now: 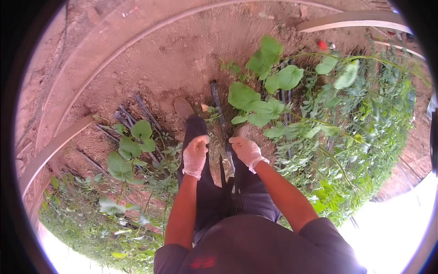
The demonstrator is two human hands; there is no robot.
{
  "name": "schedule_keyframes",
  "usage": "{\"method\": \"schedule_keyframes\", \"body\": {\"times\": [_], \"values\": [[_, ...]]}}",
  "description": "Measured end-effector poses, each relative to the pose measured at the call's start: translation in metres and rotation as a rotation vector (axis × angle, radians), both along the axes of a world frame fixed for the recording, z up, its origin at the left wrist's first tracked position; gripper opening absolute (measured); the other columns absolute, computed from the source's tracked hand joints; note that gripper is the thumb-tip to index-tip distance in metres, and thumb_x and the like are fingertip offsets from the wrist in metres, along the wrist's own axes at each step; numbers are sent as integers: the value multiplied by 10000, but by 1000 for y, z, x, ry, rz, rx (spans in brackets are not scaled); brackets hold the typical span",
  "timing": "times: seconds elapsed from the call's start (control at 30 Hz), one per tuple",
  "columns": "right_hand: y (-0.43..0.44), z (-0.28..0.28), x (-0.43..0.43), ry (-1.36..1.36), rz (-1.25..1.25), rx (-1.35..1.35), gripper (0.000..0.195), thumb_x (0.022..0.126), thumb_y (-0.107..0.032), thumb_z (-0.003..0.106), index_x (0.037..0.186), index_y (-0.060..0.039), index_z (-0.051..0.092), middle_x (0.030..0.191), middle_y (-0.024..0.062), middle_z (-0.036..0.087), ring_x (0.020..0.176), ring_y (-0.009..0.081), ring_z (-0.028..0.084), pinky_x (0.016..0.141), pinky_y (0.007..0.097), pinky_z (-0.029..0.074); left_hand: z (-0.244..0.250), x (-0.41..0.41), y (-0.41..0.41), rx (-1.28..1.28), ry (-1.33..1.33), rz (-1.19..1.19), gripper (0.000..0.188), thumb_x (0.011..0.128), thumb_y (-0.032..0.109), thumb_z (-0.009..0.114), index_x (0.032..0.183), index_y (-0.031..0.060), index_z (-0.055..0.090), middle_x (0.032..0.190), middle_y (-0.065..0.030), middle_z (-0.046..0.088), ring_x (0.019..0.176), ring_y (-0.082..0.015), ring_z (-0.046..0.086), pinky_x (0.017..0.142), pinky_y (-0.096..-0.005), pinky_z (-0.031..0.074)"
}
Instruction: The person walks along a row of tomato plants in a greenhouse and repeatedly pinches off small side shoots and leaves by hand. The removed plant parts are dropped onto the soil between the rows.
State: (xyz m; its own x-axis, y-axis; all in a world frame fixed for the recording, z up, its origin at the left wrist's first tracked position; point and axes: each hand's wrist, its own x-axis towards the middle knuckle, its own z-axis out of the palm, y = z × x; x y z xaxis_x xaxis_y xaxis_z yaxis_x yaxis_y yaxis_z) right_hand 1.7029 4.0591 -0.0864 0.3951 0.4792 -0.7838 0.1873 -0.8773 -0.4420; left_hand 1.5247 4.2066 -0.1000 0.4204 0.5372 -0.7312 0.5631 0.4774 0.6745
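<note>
My left hand (196, 157), in a thin translucent glove, hangs in front of my left trouser leg with its fingers curled. My right hand (247, 152) wears a similar glove and is held before my right leg, thumb and fingers bent inward. A gap separates the two hands. No object shows clearly in either, and whether the fingertips pinch something thin cannot be made out. Between my legs a dark pipe (219, 102) runs along the soil, and a dark strap (222, 173) hangs near my waist. Broad green leaves (244, 96) of a vine lie just beyond my right hand.
Dense leafy plants (356, 137) fill the right side; more foliage (102, 212) grows at left. Dark pipes (147, 111) lie on the reddish soil (154, 68). Curved beams stand at left (51, 154) and upper right (356, 21). A red object (322, 45) lies farther off.
</note>
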Motion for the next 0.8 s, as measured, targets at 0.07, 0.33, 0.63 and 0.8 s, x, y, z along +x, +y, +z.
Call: {"method": "schedule_keyframes", "body": {"times": [0.07,0.33,0.63,0.8], "values": [[-4,-69,-3,58,-170,-84,281,958,-294,612,1142,-135,753,1024,151,763,968,330,733,865,418,570,-37,7,14,19,-8,22,191,1041,97,590,1164,1,700,1144,-84,735,919,-123,690,743,-261,567],[-16,-269,36,-74,-422,-417,297,939,-301,629,1090,-86,767,955,113,777,853,312,747,767,418,580,-143,47,23,82,104,-400,223,959,138,673,1171,77,705,1081,-121,753,970,-275,737,871,-348,570],[-129,-460,47,-584,-84,-131,296,970,-284,613,1158,-80,715,1039,115,747,934,340,706,808,457,547,-145,97,41,36,48,-788,291,958,175,698,1236,97,667,1087,-157,727,872,-328,722,745,-394,574],[-138,-478,54,-518,-202,-71,330,975,-272,617,1216,-60,695,1062,100,742,919,312,707,793,446,547,-147,111,47,2,0,-798,315,988,270,676,1241,83,664,1083,-146,721,737,-285,664,681,-352,545]]}}
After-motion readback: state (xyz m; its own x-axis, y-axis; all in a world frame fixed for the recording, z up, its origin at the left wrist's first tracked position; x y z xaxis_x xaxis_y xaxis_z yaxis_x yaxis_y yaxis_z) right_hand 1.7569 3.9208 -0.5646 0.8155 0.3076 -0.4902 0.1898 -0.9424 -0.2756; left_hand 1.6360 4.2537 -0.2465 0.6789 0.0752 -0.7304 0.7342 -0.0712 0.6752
